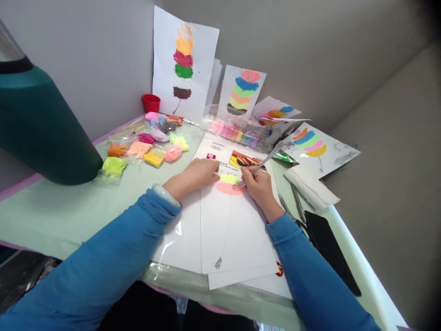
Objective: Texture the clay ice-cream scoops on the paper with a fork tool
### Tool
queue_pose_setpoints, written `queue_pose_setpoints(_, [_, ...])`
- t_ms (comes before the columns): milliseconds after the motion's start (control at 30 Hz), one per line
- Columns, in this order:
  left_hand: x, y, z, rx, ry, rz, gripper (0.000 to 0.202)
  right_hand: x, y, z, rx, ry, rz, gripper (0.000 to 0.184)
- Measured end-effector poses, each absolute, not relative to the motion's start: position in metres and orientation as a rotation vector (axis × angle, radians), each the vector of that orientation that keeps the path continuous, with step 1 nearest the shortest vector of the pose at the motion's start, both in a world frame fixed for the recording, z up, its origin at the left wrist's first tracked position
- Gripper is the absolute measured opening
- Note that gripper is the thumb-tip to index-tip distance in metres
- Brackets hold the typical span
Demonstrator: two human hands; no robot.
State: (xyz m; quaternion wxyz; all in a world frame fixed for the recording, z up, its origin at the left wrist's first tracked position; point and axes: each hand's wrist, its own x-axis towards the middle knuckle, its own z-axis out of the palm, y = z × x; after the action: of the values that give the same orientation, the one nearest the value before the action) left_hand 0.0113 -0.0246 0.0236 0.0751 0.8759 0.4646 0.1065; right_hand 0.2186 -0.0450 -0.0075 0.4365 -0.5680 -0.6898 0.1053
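Observation:
My right hand (259, 184) grips a metal fork (267, 158), its handle sloping up to the right. The fork's tines touch a flattened pink clay patch (225, 188) on a white sheet of paper (217, 225). A yellow clay patch (229, 179) lies against the pink patch's upper edge. My left hand (201, 174) rests on the paper left of the patches, fingers bent a little and thumb apart, with nothing seen in it. From the pink patch a thin drawn line runs down to a small pencil-shaded mark (218, 263).
Several bags of coloured clay (139, 149) lie at left, beside a large green bottle (44, 124). Behind stand a red cup (151, 103), a clear case of clay (237, 131) and decorated sheets (184, 64). At right are rolled tissue (312, 186), scissors (303, 225) and a black phone-like slab (330, 250).

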Motion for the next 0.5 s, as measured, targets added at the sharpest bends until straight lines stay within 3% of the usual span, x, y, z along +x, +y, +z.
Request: queue_pose_setpoints(500, [0.0111,-0.0245,0.0222,2.625,1.387,0.338,0.023,0.2201,-0.046,-0.0051,-1.469,-1.708,0.212,0.038])
